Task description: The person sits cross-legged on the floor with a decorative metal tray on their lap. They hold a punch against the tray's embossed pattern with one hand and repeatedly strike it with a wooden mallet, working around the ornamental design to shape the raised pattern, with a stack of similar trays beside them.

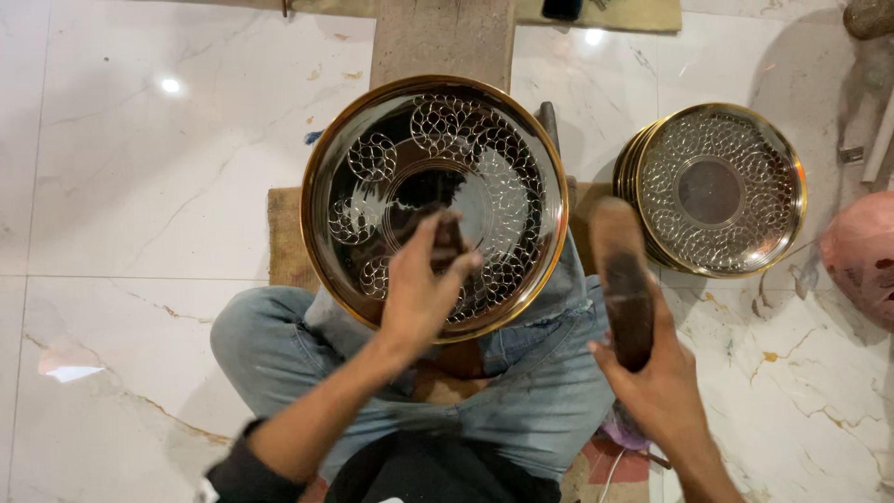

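I see my left hand (pixel 421 291) clenched round a small dark punch tool (pixel 447 238), its tip on the large round brass plate with scalloped engraved pattern (pixel 435 205) resting over my lap. My right hand (pixel 659 380) grasps a worn brown wooden mallet (pixel 622 279), raised beside the plate. A stack of similar engraved brass plates (pixel 715 189) sits on the white marble floor (pixel 140 186)

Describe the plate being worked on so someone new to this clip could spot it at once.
Start from the white marble floor, then find the seated person's jeans-clad lap. The large brass plate rests there, with the left hand pressing a small tool onto it. Unlike the fully patterned stack of plates beside it, its scale pattern is only partly done.
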`<state>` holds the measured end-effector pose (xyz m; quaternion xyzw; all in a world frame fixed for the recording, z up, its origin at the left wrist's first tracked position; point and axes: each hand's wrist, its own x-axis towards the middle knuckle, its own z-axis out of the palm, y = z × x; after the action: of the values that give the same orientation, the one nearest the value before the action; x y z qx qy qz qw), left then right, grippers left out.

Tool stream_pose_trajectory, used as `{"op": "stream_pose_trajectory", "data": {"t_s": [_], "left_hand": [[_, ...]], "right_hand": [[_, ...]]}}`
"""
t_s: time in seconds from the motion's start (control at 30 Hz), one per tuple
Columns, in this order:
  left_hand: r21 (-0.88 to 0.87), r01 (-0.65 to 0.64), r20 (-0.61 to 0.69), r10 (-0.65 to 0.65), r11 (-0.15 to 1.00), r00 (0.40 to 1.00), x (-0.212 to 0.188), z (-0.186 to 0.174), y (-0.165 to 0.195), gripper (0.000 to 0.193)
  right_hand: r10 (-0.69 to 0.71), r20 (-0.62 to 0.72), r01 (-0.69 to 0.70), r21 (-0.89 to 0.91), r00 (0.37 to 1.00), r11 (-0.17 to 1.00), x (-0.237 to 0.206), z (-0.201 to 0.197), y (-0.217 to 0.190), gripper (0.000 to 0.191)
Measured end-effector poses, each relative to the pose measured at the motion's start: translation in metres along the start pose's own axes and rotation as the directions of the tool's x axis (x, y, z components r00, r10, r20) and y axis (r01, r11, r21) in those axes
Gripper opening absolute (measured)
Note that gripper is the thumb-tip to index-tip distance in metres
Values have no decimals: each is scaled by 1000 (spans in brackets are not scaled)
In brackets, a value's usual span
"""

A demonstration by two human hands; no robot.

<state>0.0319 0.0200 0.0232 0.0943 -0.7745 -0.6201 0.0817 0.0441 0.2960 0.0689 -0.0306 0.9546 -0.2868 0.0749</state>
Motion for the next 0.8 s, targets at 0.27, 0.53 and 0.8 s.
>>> {"op": "stream_pose_trajectory", "data": {"t_s": [0.27, 0.53, 0.8], "left_hand": [[19, 154, -175, -148, 988, 973, -30, 22, -19, 40], [99, 37, -183, -19, 994, 983, -31, 23, -21, 36], [66, 52, -25, -50, 996, 998, -21, 17, -13, 21]], "right_hand": [[-310, 318, 440, -541, 896, 717, 72, -43, -95, 87], [-458, 302, 490, -35, 836, 871, 124, -45, -137, 89], [-258, 606, 603, -475, 752, 642, 121, -64, -135, 97]]}}
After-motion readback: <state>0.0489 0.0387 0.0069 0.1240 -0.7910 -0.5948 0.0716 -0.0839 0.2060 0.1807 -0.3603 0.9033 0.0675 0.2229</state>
